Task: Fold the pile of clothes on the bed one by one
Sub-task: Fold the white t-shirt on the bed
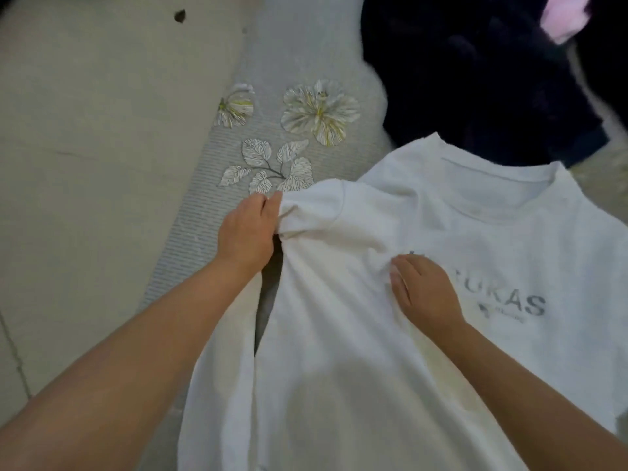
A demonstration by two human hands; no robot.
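Gripping white T-shirt [356, 300] sleeve edge

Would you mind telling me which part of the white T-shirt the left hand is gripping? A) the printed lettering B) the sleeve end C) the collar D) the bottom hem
B: the left hand pinches the sleeve end of the white T-shirt, at the garment's left edge, well away from the collar; the right hand sits by the printed lettering.

Two bare forearms are seen, with no sleeves, watch or rings. The left hand [246, 229] and right hand [423, 288] are uncovered; short, unpainted nails are shown.
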